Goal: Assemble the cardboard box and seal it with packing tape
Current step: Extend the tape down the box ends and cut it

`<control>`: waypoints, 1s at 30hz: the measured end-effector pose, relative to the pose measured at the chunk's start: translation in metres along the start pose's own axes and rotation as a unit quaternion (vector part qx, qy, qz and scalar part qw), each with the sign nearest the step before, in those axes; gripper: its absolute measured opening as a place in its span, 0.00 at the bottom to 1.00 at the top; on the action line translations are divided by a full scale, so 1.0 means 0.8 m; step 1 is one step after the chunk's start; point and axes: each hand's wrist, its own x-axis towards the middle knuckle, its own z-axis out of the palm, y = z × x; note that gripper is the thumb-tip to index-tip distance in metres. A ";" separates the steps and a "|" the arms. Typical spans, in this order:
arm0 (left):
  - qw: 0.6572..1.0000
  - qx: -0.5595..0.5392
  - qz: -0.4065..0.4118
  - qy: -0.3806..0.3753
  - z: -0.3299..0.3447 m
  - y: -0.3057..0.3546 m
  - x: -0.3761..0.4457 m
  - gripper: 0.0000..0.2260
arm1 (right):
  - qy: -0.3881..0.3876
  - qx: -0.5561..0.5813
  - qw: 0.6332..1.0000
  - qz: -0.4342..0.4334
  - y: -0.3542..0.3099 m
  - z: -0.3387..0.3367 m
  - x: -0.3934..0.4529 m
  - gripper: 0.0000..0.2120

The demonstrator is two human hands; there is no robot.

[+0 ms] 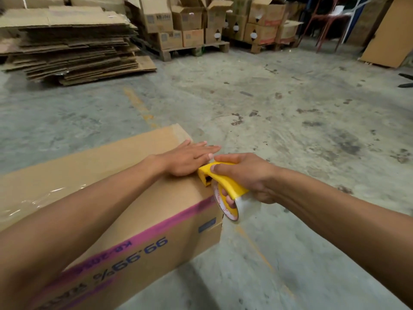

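A brown cardboard box (138,222) with a pink stripe and blue print lies on the concrete floor at lower left. A strip of clear tape (40,202) shines along its top. My left hand (190,156) lies flat, fingers straight, on the box's top near the right end. My right hand (248,175) grips a yellow tape dispenser (220,177) holding a roll of clear packing tape (239,208). The dispenser's front sits at the box's top right edge, right beside my left hand.
A tall stack of flattened cardboard sheets (71,43) lies at the back left. Assembled boxes on wooden pallets (194,49) line the back wall. Red chairs (328,23) and a leaning cardboard sheet (388,34) stand at the back right. Stained concrete floor (290,108) stretches between.
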 end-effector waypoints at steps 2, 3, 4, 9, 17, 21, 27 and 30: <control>1.000 0.007 -0.016 -0.005 0.007 -0.002 -0.007 0.23 | 0.001 0.001 1.000 0.003 0.002 0.000 -0.004 0.23; 1.000 0.018 -0.017 0.006 0.010 -0.004 -0.009 0.23 | 0.001 -0.001 1.000 0.002 0.004 -0.001 -0.005 0.24; 0.999 0.024 -0.016 0.015 0.011 -0.005 -0.010 0.23 | 0.001 -0.004 1.000 -0.001 0.005 -0.002 -0.006 0.25; 0.999 0.038 -0.016 0.021 0.011 -0.001 -0.012 0.23 | -0.025 -0.010 1.000 -0.009 0.022 -0.013 -0.028 0.26; 0.998 0.044 -0.021 0.029 0.011 -0.001 -0.011 0.22 | -0.036 0.010 0.999 -0.008 0.046 -0.029 -0.065 0.25; 0.999 0.039 -0.025 0.018 0.011 0.004 -0.012 0.22 | -0.033 0.013 0.999 -0.019 0.054 -0.028 -0.069 0.24; 0.999 0.021 -0.028 0.030 0.003 0.039 -0.017 0.22 | -0.023 0.026 0.999 -0.030 0.058 -0.028 -0.066 0.22; 1.000 0.017 0.011 -0.012 0.013 0.057 -0.021 0.23 | -0.022 0.031 0.999 -0.039 0.058 -0.024 -0.065 0.20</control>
